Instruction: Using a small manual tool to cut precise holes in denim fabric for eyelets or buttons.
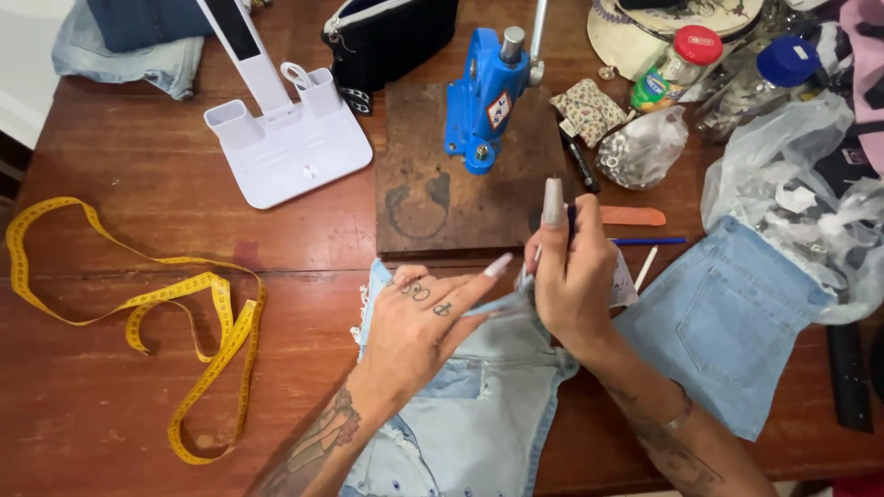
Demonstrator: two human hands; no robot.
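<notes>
Hands pinch pale-blue frayed denim shorts (479,387): my left hand (419,322) presses the fabric flat, my right hand (575,276) grips its edge; the fold could slip if either loosens.

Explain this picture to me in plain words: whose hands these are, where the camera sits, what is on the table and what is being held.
There is one picture, taken from a camera on the person's head, looking down at a wooden table. No machine works here, just two bare hands. The left hand presses flat on pale blue denim shorts. The right hand pinches the denim's top edge and seems to hold a thin dark tool, too hidden to name. Behind them a blue hand press stands on a dark wooden board. A yellow measuring tape lies to the left, a white desk stand behind it, and another denim piece to the right.
</notes>
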